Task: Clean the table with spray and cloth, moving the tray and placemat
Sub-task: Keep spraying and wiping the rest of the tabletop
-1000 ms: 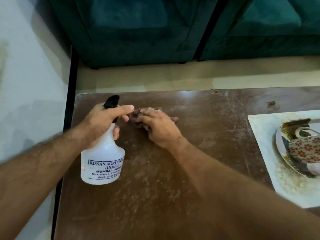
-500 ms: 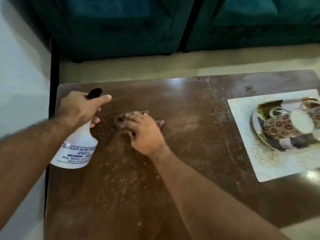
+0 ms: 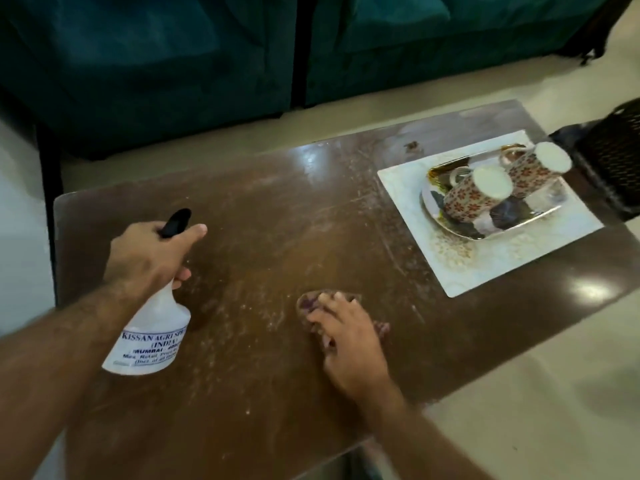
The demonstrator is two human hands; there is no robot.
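Two hands are busy on the brown tabletop (image 3: 263, 216). At near left the left hand (image 3: 149, 254) grips the neck of the white spray bottle (image 3: 149, 341), forefinger along its black trigger head. The right hand (image 3: 346, 341) presses a crumpled purplish cloth (image 3: 308, 301) flat near the middle. At far right lies the pale placemat (image 3: 491, 268), carrying a shiny tray (image 3: 519, 216) with two upturned patterned cups (image 3: 474, 197). That cloth looks soft and limp, so a flat palm suits it. The tray looks stiff and slick and its cups fragile; I would lift it level by opposite rims, then slide the thin placemat by an edge.
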